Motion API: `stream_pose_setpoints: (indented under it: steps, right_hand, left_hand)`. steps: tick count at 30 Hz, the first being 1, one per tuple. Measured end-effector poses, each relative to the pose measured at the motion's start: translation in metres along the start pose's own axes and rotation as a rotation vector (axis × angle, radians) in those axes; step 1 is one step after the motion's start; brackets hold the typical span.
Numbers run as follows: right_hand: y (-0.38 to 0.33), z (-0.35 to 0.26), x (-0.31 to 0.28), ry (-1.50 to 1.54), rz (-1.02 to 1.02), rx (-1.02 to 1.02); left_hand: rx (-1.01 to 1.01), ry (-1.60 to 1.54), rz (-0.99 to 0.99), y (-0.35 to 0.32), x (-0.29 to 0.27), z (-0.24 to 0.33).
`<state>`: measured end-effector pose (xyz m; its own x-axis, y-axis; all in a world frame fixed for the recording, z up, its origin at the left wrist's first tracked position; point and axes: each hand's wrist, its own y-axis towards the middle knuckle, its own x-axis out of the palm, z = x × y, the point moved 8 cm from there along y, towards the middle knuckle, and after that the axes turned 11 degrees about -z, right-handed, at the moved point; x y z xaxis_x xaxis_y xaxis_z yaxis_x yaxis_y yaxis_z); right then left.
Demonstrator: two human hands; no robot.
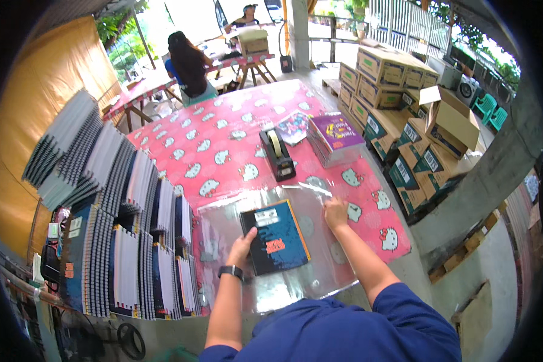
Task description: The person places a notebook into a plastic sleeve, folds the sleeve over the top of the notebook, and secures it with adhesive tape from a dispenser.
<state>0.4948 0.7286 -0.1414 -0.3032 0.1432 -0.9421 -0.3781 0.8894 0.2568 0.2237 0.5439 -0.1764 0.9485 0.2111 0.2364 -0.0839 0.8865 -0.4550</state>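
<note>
Low in the middle, the curled left hand (242, 247) holds a blue book (277, 232) and the right hand (335, 212) pinches clear plastic (283, 291), likely wrapping, next needing a neat fold.

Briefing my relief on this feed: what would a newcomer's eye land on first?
Probably the bright pink patterned tablecloth across the middle. Next, the tall stacks of spiral-bound books along its left side. Then the dark blue book on a clear plastic sheet at the near end, with the left hand at its left edge.
</note>
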Motion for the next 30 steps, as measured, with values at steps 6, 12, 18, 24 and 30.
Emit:
stream_pose_setpoints:
  steps: [6, 12, 18, 24, 30]
  right_hand:
    - [-0.032, 0.038, -0.020, 0.482, -0.032, 0.213]
    - [-0.104, 0.058, 0.000, 0.947, -0.776, 0.396]
    - [-0.104, -0.013, -0.057, 1.158, -0.830, 0.281]
    - [-0.084, -0.113, -0.062, 1.280, -0.866, 0.000]
    - [-0.094, -0.111, -0.057, 1.440, -0.901, 0.049]
  left_hand:
    - [0.071, 0.307, 0.327, -0.004, 0.001, 0.000]
    - [0.207, 0.280, 0.413, 0.023, -0.046, -0.046]
    - [0.179, 0.097, 0.313, 0.014, -0.027, -0.041]
    - [0.329, 0.612, 0.192, -0.070, 0.092, 0.069]
    - [0.347, 0.012, -0.020, -0.040, 0.108, 0.036]
